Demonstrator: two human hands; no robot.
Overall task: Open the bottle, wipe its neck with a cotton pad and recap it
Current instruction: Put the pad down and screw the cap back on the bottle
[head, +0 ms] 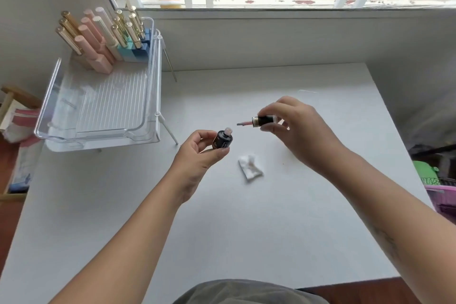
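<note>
My left hand (197, 155) grips a small black bottle (222, 141), tilted, its pale open neck pointing up and to the right. My right hand (296, 128) holds the black cap (262, 121) sideways, with its pink-coated brush pointing left toward the bottle neck, a short gap between them. A crumpled white cotton pad (250, 167) with a pinkish stain lies on the white table (246, 229), just below and between my hands.
A clear plastic tray (98, 116) on thin legs stands at the left, with several tall gold, pink and blue capped bottles (103, 37) at its back. A window ledge runs behind the table. Baskets sit off the right edge.
</note>
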